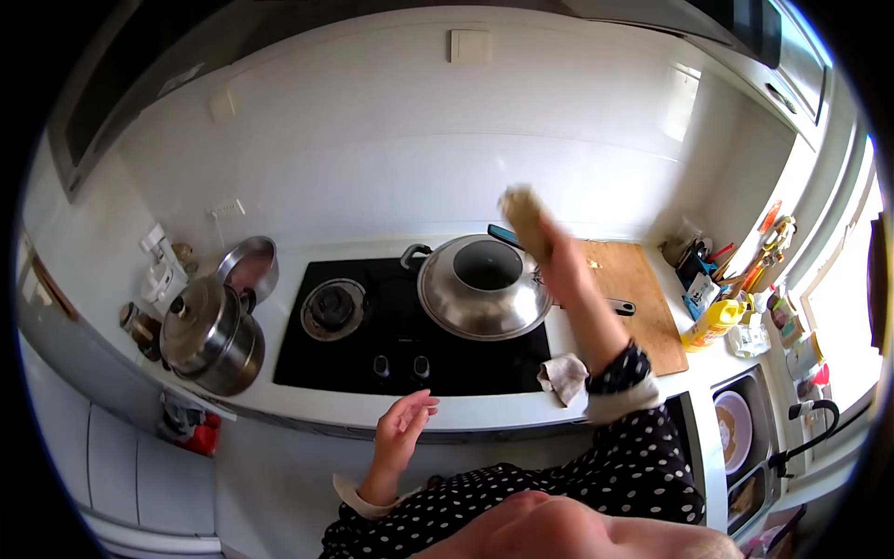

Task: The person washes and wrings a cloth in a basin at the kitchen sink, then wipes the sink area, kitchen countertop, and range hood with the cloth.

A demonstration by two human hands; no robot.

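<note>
My right hand (pixel 562 264) is raised over the right side of the lidded wok, its fingers wrapped round a pale, yellowish cloth (pixel 526 218) that is blurred at its upper end. The wok's domed steel lid (pixel 442 290) has a dark glass centre and sits on the right part of the black stove (pixel 401 349). A blue-edged handle shows just left of the cloth. Near the counter's front edge, my left hand (pixel 406 426) hangs with its fingers apart and nothing in them. A crumpled whitish rag (pixel 563 377) lies at the stove's right front corner.
Stacked steel pots (pixel 213 337) and a steel basin (pixel 250 268) stand left of the stove. On the right are a wooden cutting board (pixel 647 312), a yellow bottle (pixel 714 323), a utensil holder and the sink (pixel 766 419) holding a white bowl. A hood overhangs the top.
</note>
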